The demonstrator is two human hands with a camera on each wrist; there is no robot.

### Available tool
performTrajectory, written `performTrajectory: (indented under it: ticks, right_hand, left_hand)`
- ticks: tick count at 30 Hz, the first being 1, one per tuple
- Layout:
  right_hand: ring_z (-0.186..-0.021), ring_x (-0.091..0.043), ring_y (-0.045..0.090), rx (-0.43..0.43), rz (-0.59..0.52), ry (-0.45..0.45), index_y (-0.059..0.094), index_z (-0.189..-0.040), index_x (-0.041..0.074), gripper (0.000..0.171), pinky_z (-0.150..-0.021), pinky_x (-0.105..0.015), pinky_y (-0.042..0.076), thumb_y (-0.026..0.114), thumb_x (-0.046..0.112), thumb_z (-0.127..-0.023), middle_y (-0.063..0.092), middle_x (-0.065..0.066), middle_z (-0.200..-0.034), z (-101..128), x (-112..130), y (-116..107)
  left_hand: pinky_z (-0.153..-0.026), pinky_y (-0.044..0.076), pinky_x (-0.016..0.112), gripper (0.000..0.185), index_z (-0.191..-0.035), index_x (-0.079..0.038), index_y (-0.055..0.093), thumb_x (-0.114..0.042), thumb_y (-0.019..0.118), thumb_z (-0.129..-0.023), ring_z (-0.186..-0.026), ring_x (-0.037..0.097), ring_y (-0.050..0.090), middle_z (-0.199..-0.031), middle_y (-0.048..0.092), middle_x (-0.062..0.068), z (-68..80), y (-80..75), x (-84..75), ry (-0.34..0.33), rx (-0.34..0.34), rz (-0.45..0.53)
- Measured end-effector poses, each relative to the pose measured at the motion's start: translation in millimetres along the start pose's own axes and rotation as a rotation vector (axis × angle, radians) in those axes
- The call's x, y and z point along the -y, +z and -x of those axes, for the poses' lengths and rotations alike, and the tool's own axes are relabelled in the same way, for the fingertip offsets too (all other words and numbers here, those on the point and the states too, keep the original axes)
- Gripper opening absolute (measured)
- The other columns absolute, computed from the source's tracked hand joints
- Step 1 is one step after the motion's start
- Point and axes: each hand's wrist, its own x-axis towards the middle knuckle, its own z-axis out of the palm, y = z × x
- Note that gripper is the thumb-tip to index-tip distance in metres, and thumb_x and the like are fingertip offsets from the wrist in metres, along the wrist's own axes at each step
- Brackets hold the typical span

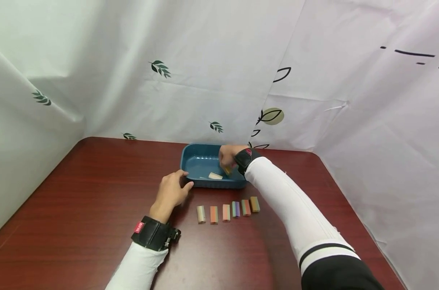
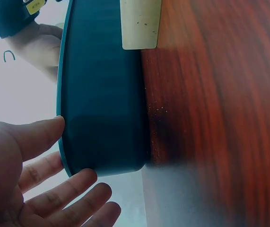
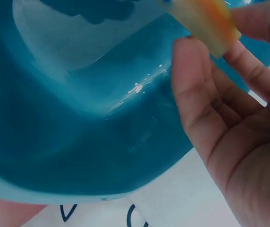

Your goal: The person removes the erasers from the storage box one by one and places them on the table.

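Observation:
A blue tray (image 1: 195, 161) stands at the back of the red-brown table. My right hand (image 1: 226, 166) reaches inside it and pinches a yellow-orange block (image 3: 205, 19) between thumb (image 3: 196, 94) and fingers, above the tray floor (image 3: 78, 118). A pale block (image 1: 215, 176) lies on the tray floor by the front wall. My left hand (image 1: 187, 179) rests against the tray's front-left corner, thumb on the rim and straight fingers (image 2: 64, 194) on the outer wall (image 2: 101, 94).
Several coloured blocks (image 1: 226, 211) stand in a row on the table just in front of the tray. A pale block (image 2: 141, 23) shows beside the tray wall. White curtains close off the back and both sides.

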Motion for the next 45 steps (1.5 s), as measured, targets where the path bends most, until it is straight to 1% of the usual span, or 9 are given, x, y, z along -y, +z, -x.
performTrajectory:
  ticks: [7,13,18,22,24,26,32,40,45]
  right_hand:
    - [-0.058,-0.013,0.048,-0.121,-0.070,-0.119,0.066,-0.078,0.007,0.018,-0.053,-0.026,0.041,0.055,0.007,-0.092,0.060,-0.003,-0.073,19,2,-2]
    - [-0.072,-0.018,0.057,-0.270,-0.197,-0.112,0.062,-0.088,0.004,0.007,-0.061,-0.028,0.048,0.060,0.009,-0.092,0.063,-0.007,-0.085,41,0,1]
    - [-0.073,-0.021,0.062,-0.384,-0.335,-0.147,0.062,-0.090,0.002,0.012,-0.065,-0.036,0.056,0.066,0.014,-0.093,0.062,-0.010,-0.084,58,-6,7]
    - [-0.072,-0.024,0.063,-0.440,-0.424,-0.178,0.064,-0.094,0.003,0.014,-0.071,-0.045,0.056,0.067,0.017,-0.093,0.061,-0.009,-0.080,72,-12,13]
    - [-0.072,-0.028,0.063,-0.474,-0.446,-0.200,0.065,-0.096,0.003,0.014,-0.070,-0.045,0.055,0.068,0.017,-0.093,0.061,-0.009,-0.078,78,-15,16]
    - [-0.070,-0.029,0.061,-0.526,-0.423,-0.213,0.066,-0.095,0.004,0.014,-0.065,-0.039,0.054,0.068,0.018,-0.093,0.060,-0.007,-0.076,85,-17,19]
    - [-0.070,-0.022,0.058,-0.630,-0.412,-0.177,0.068,-0.096,0.007,0.015,-0.061,-0.033,0.048,0.070,0.020,-0.092,0.060,-0.005,-0.080,107,-29,35]
    - [-0.072,-0.022,0.061,-0.671,-0.522,-0.111,0.070,-0.097,0.009,0.013,-0.060,-0.035,0.050,0.069,0.022,-0.093,0.064,-0.004,-0.081,130,-48,66]
    - [-0.079,-0.022,0.060,-0.673,-0.585,-0.061,0.070,-0.098,0.010,0.013,-0.063,-0.036,0.049,0.067,0.022,-0.093,0.065,-0.004,-0.085,141,-56,83]
  left_hand:
    - [-0.098,0.042,0.054,0.043,-0.130,-0.005,0.059,-0.025,0.067,-0.093,-0.122,0.040,0.050,-0.129,0.057,0.020,3.3,-1.4,1.9,-0.005,-0.004,0.001]
    - [-0.098,0.042,0.054,0.043,-0.130,-0.007,0.059,-0.027,0.067,-0.092,-0.122,0.040,0.050,-0.129,0.058,0.019,2.0,-0.2,0.9,0.004,-0.006,-0.004]
    - [-0.098,0.042,0.054,0.043,-0.130,-0.006,0.059,-0.025,0.068,-0.092,-0.121,0.040,0.050,-0.128,0.058,0.020,2.3,0.9,-0.5,0.009,-0.006,0.000]
    - [-0.098,0.042,0.054,0.044,-0.131,-0.005,0.058,-0.025,0.067,-0.093,-0.122,0.040,0.049,-0.130,0.057,0.021,2.6,1.6,-0.4,0.006,0.003,-0.001]
    - [-0.099,0.042,0.055,0.044,-0.131,-0.005,0.058,-0.025,0.067,-0.093,-0.122,0.040,0.049,-0.130,0.057,0.021,2.8,1.2,-0.4,0.004,0.005,0.000]
    - [-0.099,0.041,0.055,0.043,-0.131,-0.005,0.058,-0.024,0.067,-0.093,-0.123,0.041,0.049,-0.130,0.057,0.022,2.5,0.8,-0.1,0.011,-0.001,-0.003]
    - [-0.100,0.040,0.056,0.043,-0.131,-0.004,0.058,-0.024,0.066,-0.094,-0.123,0.042,0.047,-0.131,0.056,0.023,1.2,0.9,0.8,0.026,0.000,0.000]
    - [-0.100,0.039,0.056,0.044,-0.132,-0.003,0.057,-0.024,0.065,-0.094,-0.123,0.044,0.047,-0.132,0.055,0.024,1.1,1.3,-0.2,0.039,0.011,-0.001]
    - [-0.099,0.040,0.056,0.044,-0.132,-0.003,0.057,-0.024,0.065,-0.094,-0.121,0.044,0.047,-0.129,0.057,0.024,0.8,-0.4,-1.4,0.042,0.012,-0.008]
